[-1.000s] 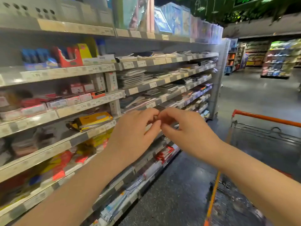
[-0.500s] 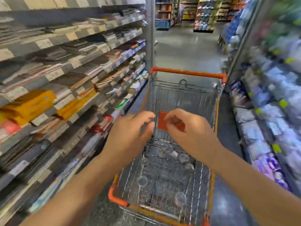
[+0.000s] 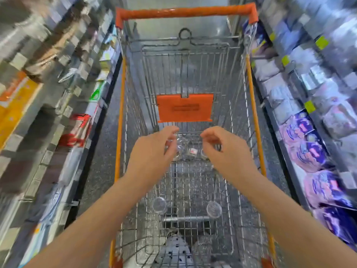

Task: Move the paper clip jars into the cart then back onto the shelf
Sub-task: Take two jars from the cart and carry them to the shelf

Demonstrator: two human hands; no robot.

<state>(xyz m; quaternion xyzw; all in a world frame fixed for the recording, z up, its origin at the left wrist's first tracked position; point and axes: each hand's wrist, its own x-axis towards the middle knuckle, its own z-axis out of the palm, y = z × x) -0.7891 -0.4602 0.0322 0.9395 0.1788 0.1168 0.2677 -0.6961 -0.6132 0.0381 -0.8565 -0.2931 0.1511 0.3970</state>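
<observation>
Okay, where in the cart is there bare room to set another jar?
Mid-cart the wire floor is bare, between the jar cluster and the left near jar and right near jar. Crowded at the cluster, between left hand and right hand.

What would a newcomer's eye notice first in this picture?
The wire cart fills the aisle's middle, its orange handle at the far end and an orange flap inside. The left hand and right hand hover above it, fingers loosely curled. Small clear jars lie on the cart floor below.
</observation>
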